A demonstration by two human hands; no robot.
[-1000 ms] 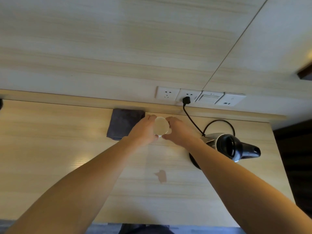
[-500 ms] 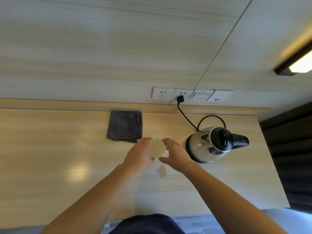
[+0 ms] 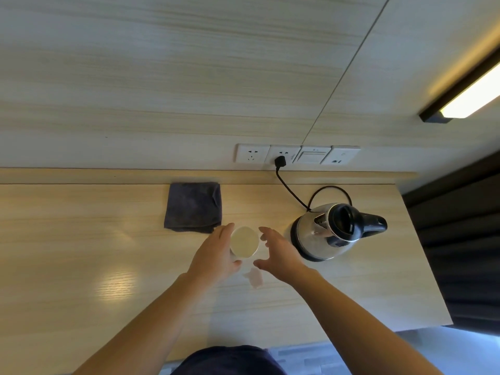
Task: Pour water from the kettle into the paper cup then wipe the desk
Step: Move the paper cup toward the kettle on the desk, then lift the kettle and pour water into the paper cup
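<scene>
While left hand (image 3: pixel 216 258) grips paper cup (image 3: pixel 244 242), right hand (image 3: pixel 281 257) spreads.

Hotel room, desk (image 3: pixel 81 239) (kettle (image 3: pixel 327 231), wall sockets (image 3: pixel 296 155))

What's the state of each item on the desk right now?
cup: upright, left hand on it
right hand: open, off the cup
kettle: on base, plugged in
cloth: folded, untouched
desk: small wet patch near the cup
</scene>
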